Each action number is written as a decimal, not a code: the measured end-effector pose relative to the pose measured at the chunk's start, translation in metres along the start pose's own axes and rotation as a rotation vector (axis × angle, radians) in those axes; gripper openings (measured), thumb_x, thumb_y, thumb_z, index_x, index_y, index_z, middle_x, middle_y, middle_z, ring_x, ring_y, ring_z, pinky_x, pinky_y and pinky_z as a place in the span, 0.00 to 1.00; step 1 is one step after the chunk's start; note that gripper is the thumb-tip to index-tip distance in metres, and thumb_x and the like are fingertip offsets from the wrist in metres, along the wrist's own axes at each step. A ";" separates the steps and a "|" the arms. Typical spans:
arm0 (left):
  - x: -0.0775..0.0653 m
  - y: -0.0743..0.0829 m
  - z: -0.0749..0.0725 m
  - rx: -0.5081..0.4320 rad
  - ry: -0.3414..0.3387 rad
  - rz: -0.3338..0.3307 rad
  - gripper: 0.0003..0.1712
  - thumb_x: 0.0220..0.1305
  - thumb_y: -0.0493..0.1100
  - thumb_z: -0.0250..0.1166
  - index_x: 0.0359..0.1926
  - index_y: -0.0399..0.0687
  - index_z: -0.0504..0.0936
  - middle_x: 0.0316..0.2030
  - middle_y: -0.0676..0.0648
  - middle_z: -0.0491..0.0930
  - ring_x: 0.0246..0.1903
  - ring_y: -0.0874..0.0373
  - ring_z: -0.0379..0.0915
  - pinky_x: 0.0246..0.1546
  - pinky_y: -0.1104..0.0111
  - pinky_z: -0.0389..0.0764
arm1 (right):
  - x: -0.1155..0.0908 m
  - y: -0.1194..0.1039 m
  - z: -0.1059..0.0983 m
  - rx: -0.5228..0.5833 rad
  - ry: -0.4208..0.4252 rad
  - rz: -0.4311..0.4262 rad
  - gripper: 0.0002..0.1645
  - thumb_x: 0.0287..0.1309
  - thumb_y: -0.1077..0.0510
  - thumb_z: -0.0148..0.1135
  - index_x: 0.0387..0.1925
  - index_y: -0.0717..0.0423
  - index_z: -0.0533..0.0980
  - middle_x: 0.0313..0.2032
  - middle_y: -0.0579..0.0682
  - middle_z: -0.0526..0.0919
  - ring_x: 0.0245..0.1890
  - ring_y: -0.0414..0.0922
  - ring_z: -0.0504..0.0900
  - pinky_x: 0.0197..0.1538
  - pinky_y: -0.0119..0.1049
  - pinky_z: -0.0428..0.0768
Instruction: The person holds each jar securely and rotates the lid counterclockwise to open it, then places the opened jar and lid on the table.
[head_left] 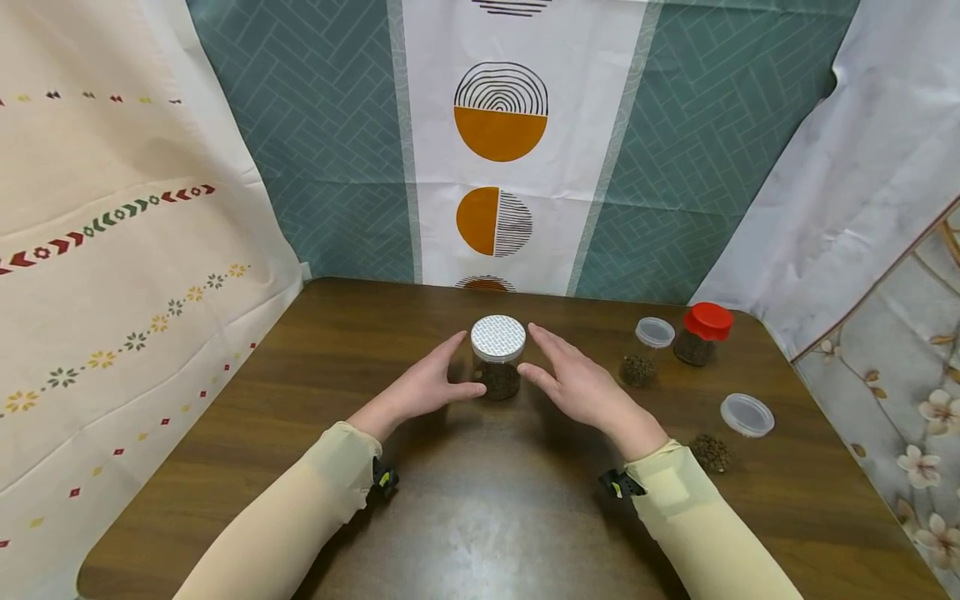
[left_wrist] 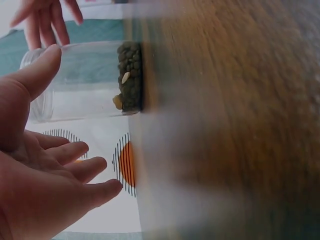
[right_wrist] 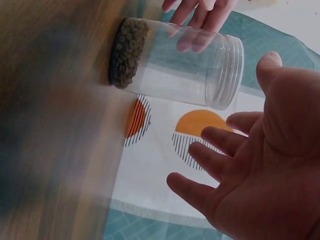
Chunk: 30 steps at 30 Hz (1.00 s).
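Observation:
A clear jar (head_left: 497, 379) stands upright on the table, with dark brown pellets in its bottom and a whitish, patterned round top (head_left: 498, 335). My left hand (head_left: 429, 383) is at the jar's left side, fingers spread and thumb apart. On the other side my right hand (head_left: 583, 385) faces it, fingers also spread. In the left wrist view a few paler pieces show among the pellets (left_wrist: 131, 75). The right wrist view shows the jar (right_wrist: 175, 60) in front of the right palm, its threaded neck close to the thumb. Neither hand grips anything.
Toward the back right stand a small clear jar (head_left: 638, 364) of pellets and a red-topped jar (head_left: 697, 346). A clear lid (head_left: 747, 415) and a heap of pellets (head_left: 709, 453) lie on the wooden table (head_left: 360, 333) at the right. A patterned cloth (head_left: 337, 150) hangs behind.

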<state>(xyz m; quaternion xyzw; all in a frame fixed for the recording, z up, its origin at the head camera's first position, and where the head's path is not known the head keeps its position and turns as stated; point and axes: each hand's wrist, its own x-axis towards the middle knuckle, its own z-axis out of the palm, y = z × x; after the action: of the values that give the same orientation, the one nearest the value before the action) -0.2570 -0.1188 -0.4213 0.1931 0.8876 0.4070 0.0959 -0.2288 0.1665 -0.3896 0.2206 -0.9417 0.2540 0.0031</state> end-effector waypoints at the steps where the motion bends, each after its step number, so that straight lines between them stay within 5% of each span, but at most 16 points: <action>1: 0.001 0.000 0.000 0.000 0.001 0.004 0.63 0.71 0.54 0.78 0.89 0.40 0.47 0.87 0.37 0.50 0.84 0.39 0.50 0.80 0.41 0.58 | 0.000 0.000 0.000 0.005 0.003 -0.005 0.48 0.84 0.39 0.57 0.89 0.54 0.52 0.86 0.59 0.57 0.83 0.63 0.60 0.77 0.67 0.64; 17: 0.013 0.002 0.006 0.002 -0.001 0.049 0.59 0.72 0.52 0.78 0.89 0.43 0.51 0.86 0.38 0.56 0.83 0.40 0.55 0.79 0.41 0.61 | 0.007 -0.003 0.005 0.003 0.009 -0.104 0.45 0.83 0.42 0.61 0.88 0.50 0.57 0.87 0.56 0.54 0.83 0.63 0.60 0.73 0.68 0.70; 30: 0.020 0.000 0.012 -0.025 -0.006 0.030 0.60 0.71 0.51 0.80 0.89 0.42 0.51 0.85 0.39 0.59 0.82 0.41 0.59 0.78 0.44 0.64 | 0.009 -0.001 0.011 -0.111 0.052 -0.159 0.49 0.79 0.41 0.66 0.87 0.57 0.59 0.87 0.57 0.55 0.83 0.61 0.61 0.73 0.63 0.73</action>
<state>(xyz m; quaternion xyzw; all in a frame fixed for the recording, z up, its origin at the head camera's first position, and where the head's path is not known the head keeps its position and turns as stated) -0.2714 -0.1017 -0.4293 0.2065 0.8792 0.4188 0.0948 -0.2347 0.1567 -0.3972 0.2875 -0.9335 0.2057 0.0597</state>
